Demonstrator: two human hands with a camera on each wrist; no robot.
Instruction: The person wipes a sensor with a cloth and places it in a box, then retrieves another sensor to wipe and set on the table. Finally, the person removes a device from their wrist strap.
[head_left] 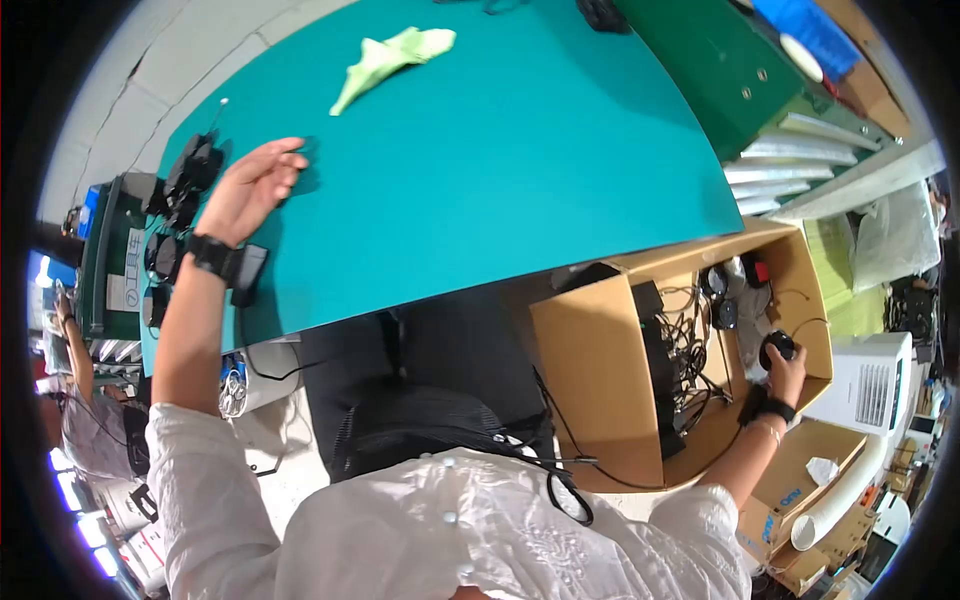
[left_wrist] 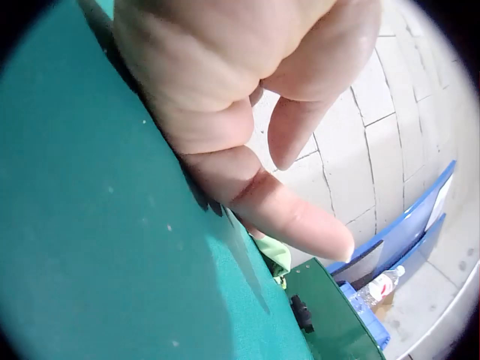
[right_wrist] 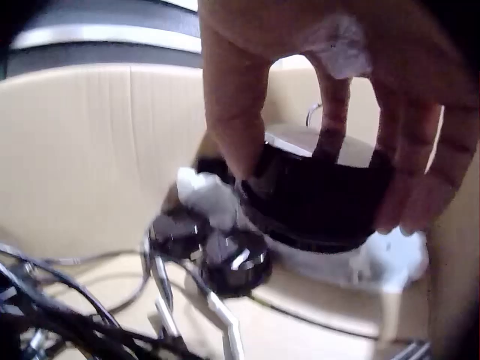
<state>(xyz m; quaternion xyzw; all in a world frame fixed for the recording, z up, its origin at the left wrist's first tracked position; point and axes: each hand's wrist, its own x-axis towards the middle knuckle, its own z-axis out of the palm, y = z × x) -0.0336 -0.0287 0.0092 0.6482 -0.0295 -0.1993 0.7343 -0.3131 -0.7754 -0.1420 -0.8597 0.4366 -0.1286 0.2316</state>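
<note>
My right hand [head_left: 787, 378] is down inside an open cardboard box [head_left: 597, 375], near its right wall. Its thumb and fingers grip a round black object [right_wrist: 315, 199] with a flat, lighter top; its exact kind does not show. Below it in the right wrist view lie two glossy black round pieces [right_wrist: 236, 262] with metal strips beside them, and crumpled white plastic [right_wrist: 390, 259]. My left hand [head_left: 253, 192] rests at the left side of the teal table [head_left: 500, 180], fingers loosely bent and holding nothing.
Tangled black cables [head_left: 690, 350] fill the middle of the box. A pale green cloth [head_left: 395, 62] lies at the table's far side. Several black devices [head_left: 190, 180] line the left edge. A white appliance [head_left: 865, 385] stands right of the box; another person [head_left: 95, 430] is at far left.
</note>
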